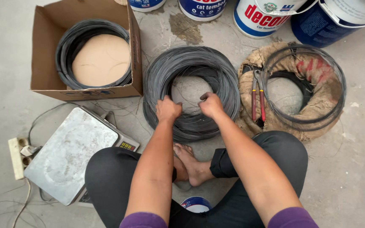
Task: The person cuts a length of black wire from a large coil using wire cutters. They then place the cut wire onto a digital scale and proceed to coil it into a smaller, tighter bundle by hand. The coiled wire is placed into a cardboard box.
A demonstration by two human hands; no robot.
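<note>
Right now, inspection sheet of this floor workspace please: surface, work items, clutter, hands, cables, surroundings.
Surface: bare grey concrete floor, stained near the buckets.
Job's things: large coil of dark grey steel wire lying flat on the floor.
Clutter: open cardboard box holding a second wire coil; burlap-wrapped wire coil with red-handled pliers on it; metal-topped weighing scale.
Grippers: left hand and right hand, both fisted on the coil's near inner edge.
Cables: white power strip with grey leads beside the scale.
Surroundings: blue and white paint buckets along the top edge.
</note>
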